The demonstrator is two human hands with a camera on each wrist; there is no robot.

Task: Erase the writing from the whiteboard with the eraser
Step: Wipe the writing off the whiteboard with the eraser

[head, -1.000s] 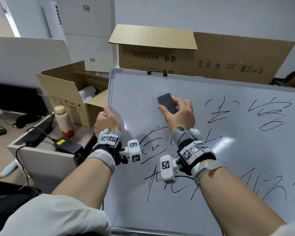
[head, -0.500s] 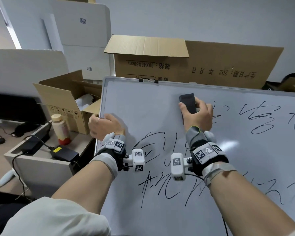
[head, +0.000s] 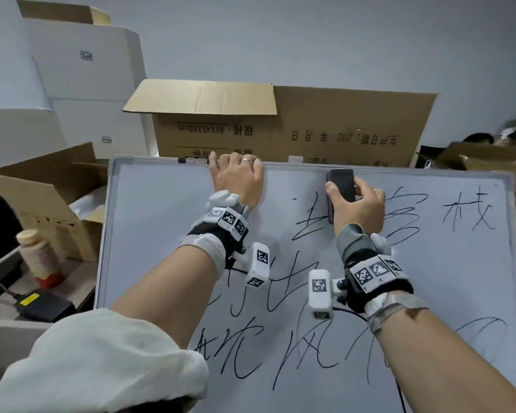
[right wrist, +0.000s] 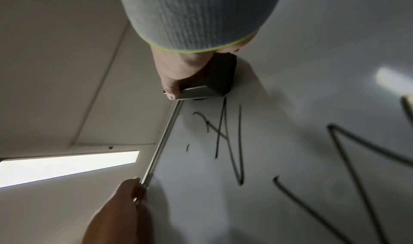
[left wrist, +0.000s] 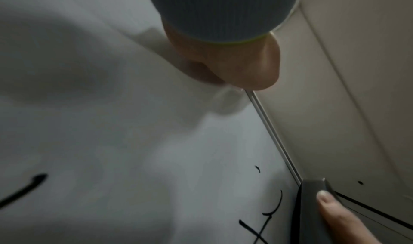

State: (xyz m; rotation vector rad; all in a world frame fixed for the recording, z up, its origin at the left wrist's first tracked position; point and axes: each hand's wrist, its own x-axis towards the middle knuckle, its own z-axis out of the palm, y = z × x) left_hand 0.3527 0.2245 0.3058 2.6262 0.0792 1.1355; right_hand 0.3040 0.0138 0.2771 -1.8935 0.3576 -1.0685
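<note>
Since a moment ago, my left hand (head: 238,178) has left the side edge of the whiteboard (head: 149,234) and now hooks its curled fingers over the top rail, while my right hand (head: 358,208) has carried the eraser (head: 340,186) up to that same rail. The board's upper left looks wiped; black writing (head: 310,225) remains across the middle, right and bottom.

My right hand grips the eraser: thumb on its left side, fingers wrapped round its right side, the far end poking out beyond my fingertips and touching the top rail, felt face flat on the board.

I judge two risks. The eraser could ride up onto the rail and lose contact. Also, my right palm sits over wet-looking strokes and could smear them. My left hold may slip if I press hard.
</note>
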